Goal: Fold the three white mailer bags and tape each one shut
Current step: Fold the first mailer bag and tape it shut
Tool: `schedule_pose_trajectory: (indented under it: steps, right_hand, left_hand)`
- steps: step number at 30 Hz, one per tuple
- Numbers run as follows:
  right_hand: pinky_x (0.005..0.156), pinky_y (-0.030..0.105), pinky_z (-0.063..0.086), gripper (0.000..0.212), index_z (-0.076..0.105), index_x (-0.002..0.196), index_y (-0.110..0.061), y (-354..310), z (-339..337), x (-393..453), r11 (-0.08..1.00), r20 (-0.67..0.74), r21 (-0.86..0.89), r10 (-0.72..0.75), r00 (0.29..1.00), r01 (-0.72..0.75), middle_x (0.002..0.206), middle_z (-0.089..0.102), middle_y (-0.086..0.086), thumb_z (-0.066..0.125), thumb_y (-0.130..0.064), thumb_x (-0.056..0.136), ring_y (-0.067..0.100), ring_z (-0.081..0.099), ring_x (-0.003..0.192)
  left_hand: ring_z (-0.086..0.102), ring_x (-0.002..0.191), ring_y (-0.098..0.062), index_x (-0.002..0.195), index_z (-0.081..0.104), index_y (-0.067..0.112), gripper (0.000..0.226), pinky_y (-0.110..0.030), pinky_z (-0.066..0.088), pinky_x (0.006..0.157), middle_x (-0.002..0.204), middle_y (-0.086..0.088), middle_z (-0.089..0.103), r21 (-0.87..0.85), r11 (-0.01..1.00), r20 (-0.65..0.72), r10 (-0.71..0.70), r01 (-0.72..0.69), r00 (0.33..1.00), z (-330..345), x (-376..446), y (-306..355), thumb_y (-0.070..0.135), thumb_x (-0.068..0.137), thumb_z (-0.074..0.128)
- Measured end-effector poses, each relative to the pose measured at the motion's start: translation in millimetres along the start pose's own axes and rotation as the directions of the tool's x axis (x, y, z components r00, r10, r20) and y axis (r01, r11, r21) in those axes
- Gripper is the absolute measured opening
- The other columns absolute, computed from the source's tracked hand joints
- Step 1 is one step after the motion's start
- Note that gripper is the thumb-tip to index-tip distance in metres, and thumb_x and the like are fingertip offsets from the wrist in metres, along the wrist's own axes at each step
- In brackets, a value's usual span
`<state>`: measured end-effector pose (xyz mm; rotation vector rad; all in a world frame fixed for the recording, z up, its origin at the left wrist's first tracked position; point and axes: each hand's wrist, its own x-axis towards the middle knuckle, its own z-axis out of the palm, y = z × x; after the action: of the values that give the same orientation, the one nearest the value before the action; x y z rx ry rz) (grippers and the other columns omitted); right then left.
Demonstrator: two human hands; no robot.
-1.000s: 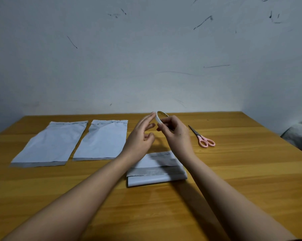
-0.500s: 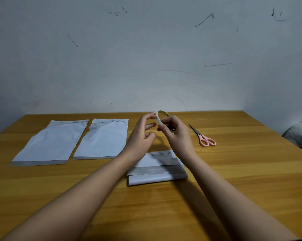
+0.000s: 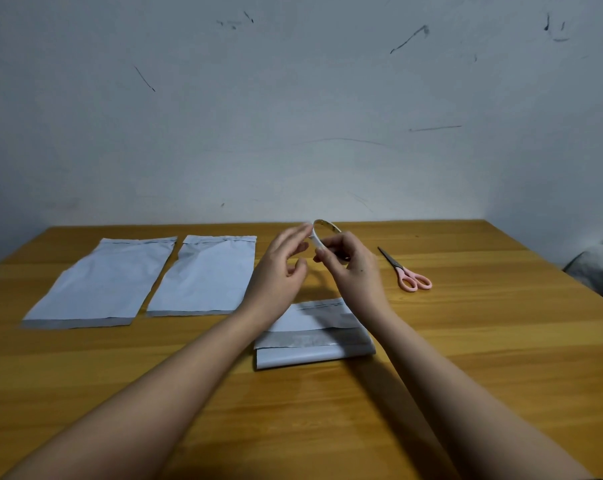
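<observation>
Two flat white mailer bags lie side by side at the left of the wooden table: one far left (image 3: 99, 282), one beside it (image 3: 206, 273). A third mailer bag (image 3: 314, 336), folded over, lies in front of me under my raised hands. My right hand (image 3: 352, 268) grips a thin white tape roll (image 3: 322, 232) above the folded bag. My left hand (image 3: 281, 268) is raised beside it, fingers loosely extended, index fingertip touching the roll's left edge.
Pink-handled scissors (image 3: 409, 273) lie on the table (image 3: 483, 341) to the right of my hands. A scuffed grey wall rises behind the table. Something grey (image 3: 598, 268) sits past the table's right edge.
Both hands hold nearly the same pose. My left fingers have shifted slightly along the roll's edge.
</observation>
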<state>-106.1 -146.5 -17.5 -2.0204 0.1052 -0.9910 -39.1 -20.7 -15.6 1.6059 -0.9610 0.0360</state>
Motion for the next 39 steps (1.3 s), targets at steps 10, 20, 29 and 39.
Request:
schedule_pose_trajectory:
  steps: [10,20,29,39]
  right_hand:
    - [0.072,0.031,0.054,0.013,0.065,0.092,-0.011,-4.0,-1.1,-0.8,0.999,0.007,0.007,0.033,0.999,-0.033,0.077,0.069,-0.004,0.066,-0.024,0.089,0.003,0.065,0.074]
    - [0.075,0.035,0.055,0.011,0.064,0.092,-0.015,-4.8,-2.7,-3.7,0.999,0.06,-0.029,0.022,0.998,-0.02,0.079,0.069,-0.008,0.065,-0.025,0.089,0.001,0.066,0.078]
    - [0.075,0.037,0.054,0.022,0.057,0.109,-0.019,-3.4,-4.0,-4.0,0.98,0.104,-0.195,-0.023,0.994,0.043,0.083,0.069,-0.006,0.064,-0.027,0.09,0.008,0.067,0.081]
    - [0.039,0.025,0.036,0.012,0.066,0.096,-0.018,-9.3,-23.6,-0.7,0.548,0.527,-0.547,-0.363,0.769,0.633,0.098,0.059,0.004,0.068,-0.023,0.086,0.021,0.057,0.052]
  left_hand:
    - [0.061,0.098,0.003,0.102,0.073,0.016,0.018,-0.006,0.044,0.066,0.112,0.009,0.066,0.182,0.978,-0.192,0.138,-0.103,0.972,-4.0,2.1,6.2,0.01,0.088,0.064]
    - [0.062,0.08,-0.001,0.083,0.071,0.014,0.005,-0.02,0.049,0.072,0.084,0.009,0.066,0.261,0.965,-0.249,0.096,-0.029,0.964,-7.4,8.1,9.7,0.019,0.084,0.07]
    - [0.063,0.069,-0.004,0.075,0.069,0.022,0.007,-0.032,0.054,0.074,0.073,0.013,0.068,0.139,0.957,-0.246,-0.217,0.256,0.945,-8.9,11.6,10.0,0.025,0.082,0.071]
    - [0.067,0.075,-0.011,0.087,0.067,0.011,0.012,-0.03,0.051,0.076,0.084,0.001,0.069,0.167,0.883,-0.049,-0.437,0.439,0.898,-28.0,-9.8,8.5,0.023,0.084,0.069]
